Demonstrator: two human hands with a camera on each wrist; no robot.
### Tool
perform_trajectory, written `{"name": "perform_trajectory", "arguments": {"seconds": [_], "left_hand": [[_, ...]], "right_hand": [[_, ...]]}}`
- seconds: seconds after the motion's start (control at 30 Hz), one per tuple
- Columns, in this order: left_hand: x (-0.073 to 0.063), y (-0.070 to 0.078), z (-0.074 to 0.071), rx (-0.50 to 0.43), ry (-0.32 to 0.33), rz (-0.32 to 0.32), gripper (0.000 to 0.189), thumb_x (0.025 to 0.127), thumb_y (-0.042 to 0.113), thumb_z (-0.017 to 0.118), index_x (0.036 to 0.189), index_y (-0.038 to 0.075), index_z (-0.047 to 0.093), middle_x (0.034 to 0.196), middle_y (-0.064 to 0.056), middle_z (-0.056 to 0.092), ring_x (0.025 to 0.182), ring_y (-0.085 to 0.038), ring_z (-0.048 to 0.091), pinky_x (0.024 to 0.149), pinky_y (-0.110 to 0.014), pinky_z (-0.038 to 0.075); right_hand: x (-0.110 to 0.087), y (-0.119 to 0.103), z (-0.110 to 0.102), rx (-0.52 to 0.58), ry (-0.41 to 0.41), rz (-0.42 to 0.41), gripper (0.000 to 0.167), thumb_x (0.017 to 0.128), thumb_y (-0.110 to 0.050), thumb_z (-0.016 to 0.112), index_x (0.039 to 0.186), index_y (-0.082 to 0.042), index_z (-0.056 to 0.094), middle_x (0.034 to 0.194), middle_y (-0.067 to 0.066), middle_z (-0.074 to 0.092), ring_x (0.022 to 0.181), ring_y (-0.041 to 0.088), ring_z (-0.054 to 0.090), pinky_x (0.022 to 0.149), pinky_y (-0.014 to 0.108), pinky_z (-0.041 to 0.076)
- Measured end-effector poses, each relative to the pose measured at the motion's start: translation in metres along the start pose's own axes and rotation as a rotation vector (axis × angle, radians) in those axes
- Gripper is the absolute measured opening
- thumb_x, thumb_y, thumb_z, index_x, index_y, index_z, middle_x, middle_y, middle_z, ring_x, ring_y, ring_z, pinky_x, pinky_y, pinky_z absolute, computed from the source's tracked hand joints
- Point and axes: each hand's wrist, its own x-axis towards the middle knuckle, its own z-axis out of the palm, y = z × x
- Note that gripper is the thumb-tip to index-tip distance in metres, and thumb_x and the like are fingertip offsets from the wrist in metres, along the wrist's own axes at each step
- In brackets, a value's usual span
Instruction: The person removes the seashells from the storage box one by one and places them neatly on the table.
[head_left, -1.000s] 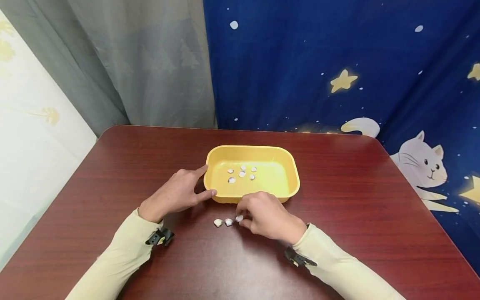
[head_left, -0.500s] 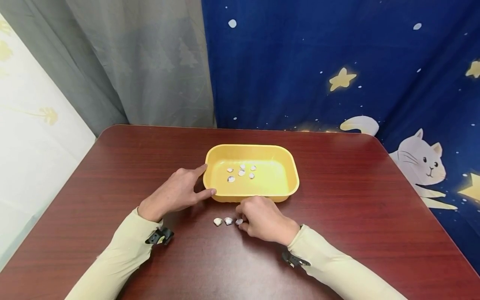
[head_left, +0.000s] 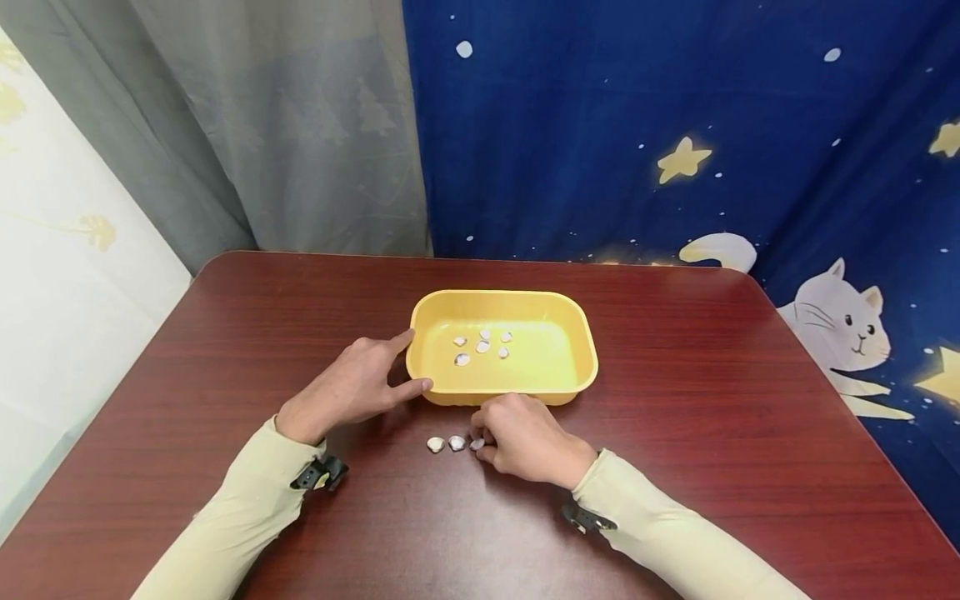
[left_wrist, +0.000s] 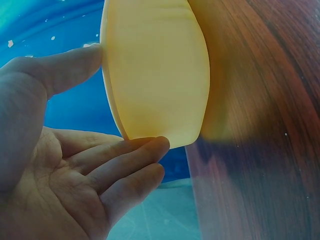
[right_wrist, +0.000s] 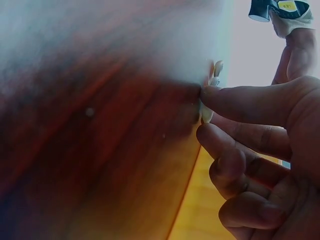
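My right hand (head_left: 528,442) pinches a small pale seashell (head_left: 477,444) at the tabletop, at the right end of a short row. Thumb and fingertips close on the shell (right_wrist: 206,114) in the right wrist view and partly cover it. To its left lie a yellowish shell (head_left: 436,445) and a whitish shell (head_left: 457,443). My left hand (head_left: 348,390) touches the left end of a yellow plastic tub (head_left: 502,392), thumb at the near rim and index finger at the side. In the left wrist view its fingers (left_wrist: 132,167) lie fairly straight against the tub wall.
Several pale shells (head_left: 483,346) lie scattered inside the tub, mostly left of its middle. The dark red wooden table (head_left: 712,400) extends around it. Behind the table hang a grey curtain (head_left: 315,150) and a blue starry curtain (head_left: 562,150).
The right hand has come down slightly toward me and set its shell level with the other two in the row. The left hand and the tub have stayed in place.
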Motion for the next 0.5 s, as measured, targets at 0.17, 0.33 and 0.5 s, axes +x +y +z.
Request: {"name": "perform_trajectory", "arguments": {"seconds": [0.17,0.33,0.5], "left_hand": [[-0.001,0.0,0.0,-0.003,-0.002,0.0,0.072,0.088,0.042,0.075,0.141,0.001,0.051,0.068,0.0,0.058,0.066,-0.013,0.053,0.071,-0.032,0.049],[-0.001,0.0,0.0,-0.007,0.006,0.003,0.071,0.088,0.042,0.075,0.141,0.001,0.051,0.07,-0.001,0.061,0.067,-0.013,0.054,0.073,-0.033,0.05],[-0.001,-0.001,0.001,-0.004,0.017,0.009,0.072,0.088,0.042,0.075,0.141,-0.001,0.051,0.075,-0.005,0.066,0.071,-0.015,0.057,0.077,-0.039,0.054]], "right_hand": [[0.0,0.0,-0.001,0.006,-0.011,0.002,0.015,0.074,-0.016,0.084,0.073,-0.021,0.07,0.061,-0.01,0.06,0.06,0.001,0.048,0.051,0.02,0.036],[-0.001,-0.003,-0.01,0.032,-0.005,-0.01,0.012,0.077,-0.016,0.084,0.076,-0.021,0.072,0.061,-0.011,0.059,0.06,0.0,0.048,0.052,0.019,0.037],[0.0,-0.003,-0.027,0.063,0.053,-0.047,0.011,0.077,-0.017,0.085,0.08,-0.019,0.075,0.068,-0.012,0.065,0.064,0.002,0.055,0.057,0.017,0.043]]}}
